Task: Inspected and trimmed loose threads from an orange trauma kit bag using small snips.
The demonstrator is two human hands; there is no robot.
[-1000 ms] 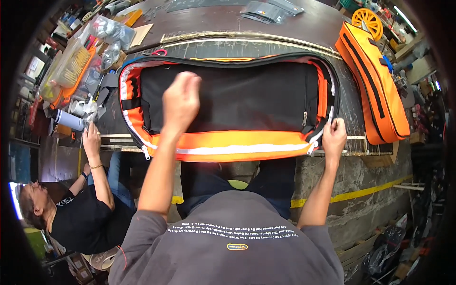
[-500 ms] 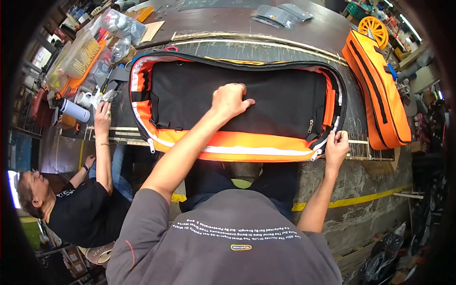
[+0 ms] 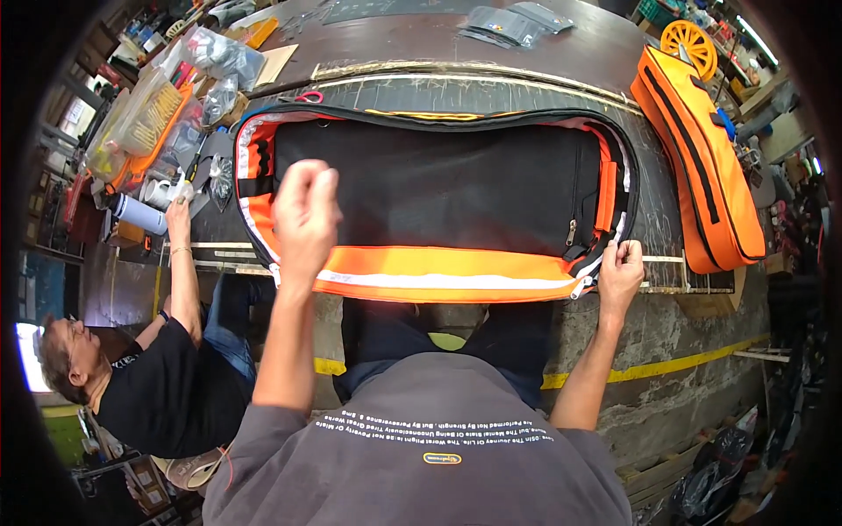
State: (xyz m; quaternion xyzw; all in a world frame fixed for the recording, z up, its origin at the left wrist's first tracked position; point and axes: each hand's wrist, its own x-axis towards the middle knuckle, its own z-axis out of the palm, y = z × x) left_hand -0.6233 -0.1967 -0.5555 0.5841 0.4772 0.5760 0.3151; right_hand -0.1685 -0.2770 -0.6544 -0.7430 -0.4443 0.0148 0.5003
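Right hand: my right hand (image 3: 621, 263) is pinching the near right edge of one large rectangular orange-and-black fabric bag (image 3: 456, 264).
Left hand: my left hand (image 3: 307, 210) is hovering above the bag's left part, fingers curling; I cannot tell whether they are gripping anything.
White zip pulls: two are showing, one near each front corner, the right-hand white metal zip pull (image 3: 581, 286) sitting just beside my right hand.
Open bag: it is lying in front of me, its orange near wall running along the front edge of one dark, scratched worktable (image 3: 658, 188).
Room inside: one wide black fabric panel (image 3: 456, 180) is filling the bottom, leaving broad space between my hands.
Right side: one closed, long orange fabric bag (image 3: 702, 167) is lying across a narrow strip of tabletop.
Left side: one co-worker's hand (image 3: 179, 212) is reaching beside one pale cylindrical bottle (image 3: 140, 213).
Far rim: one pink loop (image 3: 309, 96) is lying just beyond it.
Far table: several grey plastic packets (image 3: 504, 28) are overlapping, too tangled for counting.
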